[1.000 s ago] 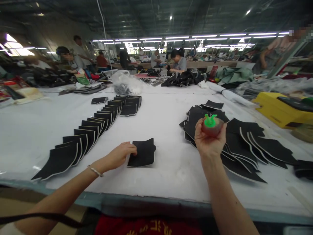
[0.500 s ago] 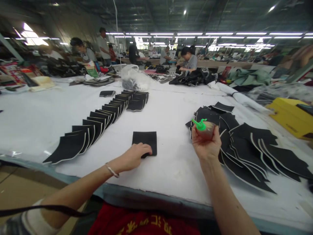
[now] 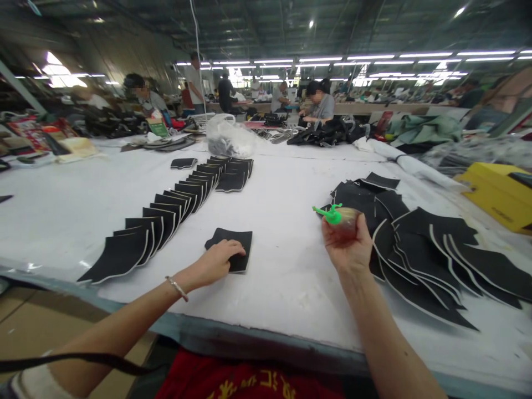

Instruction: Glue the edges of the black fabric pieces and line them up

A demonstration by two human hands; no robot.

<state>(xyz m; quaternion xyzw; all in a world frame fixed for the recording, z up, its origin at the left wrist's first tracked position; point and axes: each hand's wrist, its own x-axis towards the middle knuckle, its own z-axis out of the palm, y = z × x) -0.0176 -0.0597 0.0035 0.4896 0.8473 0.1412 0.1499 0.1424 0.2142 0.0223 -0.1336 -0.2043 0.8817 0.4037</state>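
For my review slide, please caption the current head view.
Left hand on a black panel, right hand holding a green-nozzled bottle near an overlapping pile of panels.

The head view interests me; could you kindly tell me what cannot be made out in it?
Head view: part of the black piece, hidden by the left hand.
Head view: the lower part of the green-capped bottle, hidden by the right hand.
Head view: the rest of the yellow box, cut off by the right edge.

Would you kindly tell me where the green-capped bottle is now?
In the head view, the green-capped bottle is in the right hand, right of the picture's middle, near the left edge of the heap of black pieces.
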